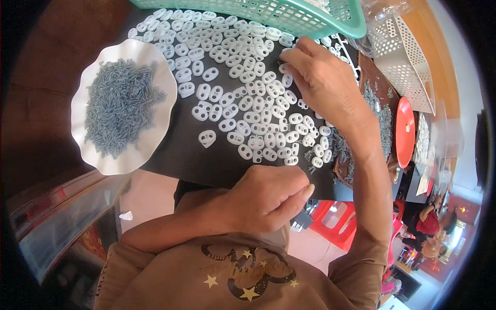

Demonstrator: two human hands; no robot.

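My left hand (274, 196) is closed in front of the black table's near edge, thumb pressed against the curled fingers. Whatever it holds is hidden inside. Farther off and to the right, my right hand (323, 82) reaches down among many white two-hole plastic cord-lock pieces (253, 101). Its fingers are bent together at the pieces just below the green basket; I cannot make out what lies between the fingertips. A white wavy-rimmed plate (164, 85) on the left bears a heap of small grey coil springs (121, 106).
A green plastic basket (258, 11) borders the far side. More springs (385, 124) lie on brown material at the right, beside a red plate (405, 132) and a white perforated basket (403, 62). A red stool (333, 222) stands beneath; other people are in the right background.
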